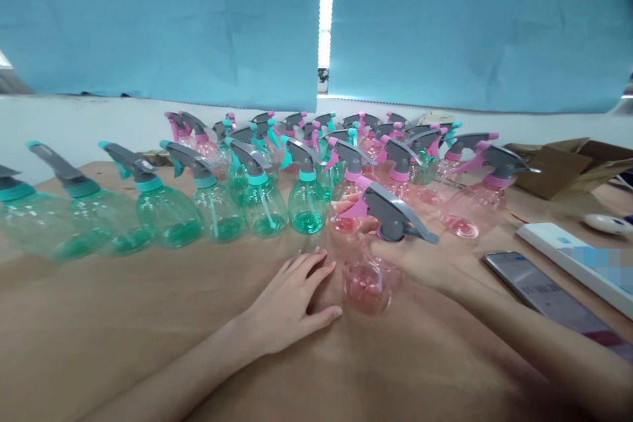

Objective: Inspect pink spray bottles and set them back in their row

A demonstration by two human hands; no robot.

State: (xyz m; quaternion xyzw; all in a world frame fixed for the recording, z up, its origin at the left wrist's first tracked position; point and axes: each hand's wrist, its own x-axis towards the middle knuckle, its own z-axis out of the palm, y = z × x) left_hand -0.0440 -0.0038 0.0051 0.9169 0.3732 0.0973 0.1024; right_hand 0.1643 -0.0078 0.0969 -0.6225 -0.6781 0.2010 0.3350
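Note:
My right hand (420, 257) is wrapped round the neck of a pink spray bottle (368, 280) with a grey trigger head (395, 214), holding it tilted near the table's middle. My left hand (291, 300) lies flat on the brown paper table cover (148, 330) just left of that bottle, fingers spread and holding nothing. Behind them stand rows of spray bottles: green ones (168, 214) with teal collars on the left, pink ones (475, 208) with pink triggers on the right.
A phone (544, 293) lies on the table right of my right arm. A white box (578, 264) sits beyond it, and brown cardboard (564, 168) at the back right. Blue sheets (173, 20) hang behind the table.

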